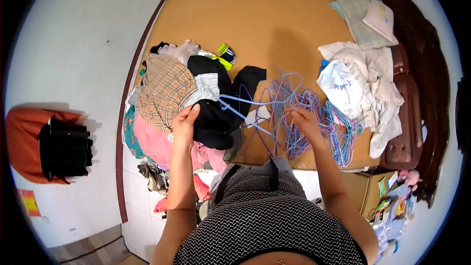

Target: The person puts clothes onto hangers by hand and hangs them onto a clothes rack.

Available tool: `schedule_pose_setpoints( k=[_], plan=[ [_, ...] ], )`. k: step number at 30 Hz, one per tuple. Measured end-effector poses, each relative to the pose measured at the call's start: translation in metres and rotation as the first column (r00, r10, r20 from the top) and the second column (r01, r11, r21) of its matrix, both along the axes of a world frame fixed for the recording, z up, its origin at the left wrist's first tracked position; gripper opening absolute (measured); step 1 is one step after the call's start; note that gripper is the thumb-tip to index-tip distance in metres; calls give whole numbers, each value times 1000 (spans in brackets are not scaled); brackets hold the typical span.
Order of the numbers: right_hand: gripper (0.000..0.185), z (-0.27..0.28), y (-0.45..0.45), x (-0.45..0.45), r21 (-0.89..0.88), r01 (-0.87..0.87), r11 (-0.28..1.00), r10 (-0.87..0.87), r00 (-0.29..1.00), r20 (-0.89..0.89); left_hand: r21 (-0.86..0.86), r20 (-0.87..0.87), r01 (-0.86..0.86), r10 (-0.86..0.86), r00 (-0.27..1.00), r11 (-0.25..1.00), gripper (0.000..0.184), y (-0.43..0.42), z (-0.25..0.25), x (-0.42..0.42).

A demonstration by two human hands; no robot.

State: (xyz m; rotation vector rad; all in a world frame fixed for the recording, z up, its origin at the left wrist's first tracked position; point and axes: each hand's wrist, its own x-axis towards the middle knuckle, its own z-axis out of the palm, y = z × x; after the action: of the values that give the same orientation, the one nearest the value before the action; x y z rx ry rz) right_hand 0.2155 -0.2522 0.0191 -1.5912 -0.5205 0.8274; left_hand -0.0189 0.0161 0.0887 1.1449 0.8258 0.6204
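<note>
Two bare hands were observed over a tan bed surface (235,19), held apart. Left hand (184,122): fingers curled, thumb lying near the index finger, in front of the clothes heap; whether anything was pinched could not be told. Right hand (306,123): fingers bent inward over the hanger pile (294,137); contact with a hanger could not be confirmed, the thin wires overlapping behind it.

One light-blue hanger (240,100) showed between the hands, lying across the view, its broad end toward the left hand and the other end merging visually with the pile. Pile colours: blue, purple and pink, tangled. A small white piece (257,116) showed among the hangers at the pile's left.

Clothes heap, left of the hangers: black garment (211,127) just beside the left hand, tan checked cloth (164,86), striped cloth (207,84) and pink cloth (152,135). To the right of the pile, a white cloth with blue marks (341,81) rested against pale crumpled fabric (385,83), near a dark brown headboard (427,68).
</note>
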Motion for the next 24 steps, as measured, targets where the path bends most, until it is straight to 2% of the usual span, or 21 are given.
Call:
schedule_pose_setpoints(
  k=[2,4,6,7,8,10,11,12,13,14,15,16,18,19,20,21,22,24],
  plan=[
    [19,28,11,-7,-12,16,1000,-16,1000,8,145,-104,89,-74,992,985,18,-1,7,4],
    [20,43,33,-20,210,30,977,-34,999,14,209,-183,268,-232,955,941,20,-6,15,11],
    [28,36,69,-32,299,-103,949,68,990,125,333,-296,443,-354,887,832,19,-19,26,22],
    [33,48,87,-44,303,-156,940,55,947,316,294,-291,513,-435,852,807,17,-26,33,27],
    [39,60,103,-55,296,-208,932,36,868,496,359,-274,590,-522,807,723,13,-28,30,31],
    [41,55,122,-62,342,-289,894,200,941,272,528,-284,540,-464,839,655,11,-25,37,33],
    [33,56,124,-58,128,-304,944,267,932,244,547,-308,520,-419,854,656,13,-18,38,30],
    [22,64,126,-59,129,-246,961,176,899,401,567,-330,496,-370,868,657,15,-12,41,26],
    [19,69,126,-56,97,-218,971,161,900,405,619,-355,451,-283,891,643,20,-9,44,21],
    [17,71,123,-52,62,-189,980,148,902,406,618,-351,441,-273,896,651,20,-8,48,17],
    [16,72,120,-47,59,-186,981,165,953,253,599,-447,450,-190,874,662,20,-5,51,13],
    [16,72,123,-50,55,-201,978,180,950,257,580,-537,456,-105,837,675,19,-4,53,9],
    [19,71,125,-57,155,-143,978,104,967,232,612,-470,405,-99,877,679,20,-3,41,6],
    [25,65,131,-68,268,-152,951,63,947,314,628,-420,402,-144,896,666,20,-6,37,7],
    [32,60,137,-80,257,-171,951,128,976,176,643,-368,397,-190,910,654,19,-10,34,9],
    [33,49,145,-94,296,-216,931,143,958,249,683,-294,397,-267,918,613,22,-11,32,12],
    [35,45,151,-103,332,-263,906,153,934,322,653,-262,397,-299,918,645,21,-12,31,15],
    [32,45,155,-101,184,-427,885,385,895,227,626,-302,405,-272,914,667,21,-8,38,13]
  ],
)
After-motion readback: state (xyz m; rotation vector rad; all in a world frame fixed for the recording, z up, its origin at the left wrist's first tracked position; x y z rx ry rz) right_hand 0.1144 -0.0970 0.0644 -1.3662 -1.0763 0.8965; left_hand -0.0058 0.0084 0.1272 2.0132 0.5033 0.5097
